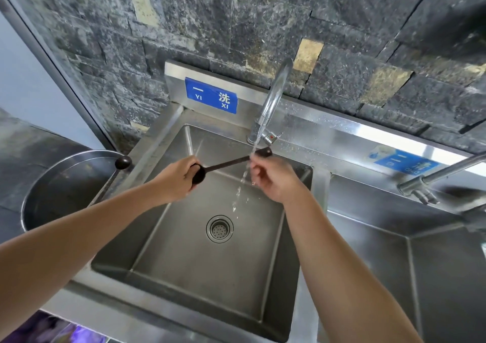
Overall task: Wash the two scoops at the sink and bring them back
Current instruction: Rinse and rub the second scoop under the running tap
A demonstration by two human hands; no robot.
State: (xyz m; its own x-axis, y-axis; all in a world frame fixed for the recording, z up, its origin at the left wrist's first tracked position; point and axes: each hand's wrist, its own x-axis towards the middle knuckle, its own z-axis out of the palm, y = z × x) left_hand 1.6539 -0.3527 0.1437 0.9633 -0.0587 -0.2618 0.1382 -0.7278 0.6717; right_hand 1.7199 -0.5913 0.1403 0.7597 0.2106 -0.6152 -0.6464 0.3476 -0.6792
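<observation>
- Now the left hand (175,179) grips the bowl end of a dark scoop (228,163) over the sink (200,258).
- Right hand (272,177) pinches its handle beneath the faucet (272,101) stream.
- Second scoop (119,168) rests left, on the rim.
- Risk: wet fingers could slip, dropping the scoop into the basin.

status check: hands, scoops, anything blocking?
Left hand grips scoop bowl, right hand rubs handle under stream. Second scoop on sink edge. Nothing blocking.
</observation>
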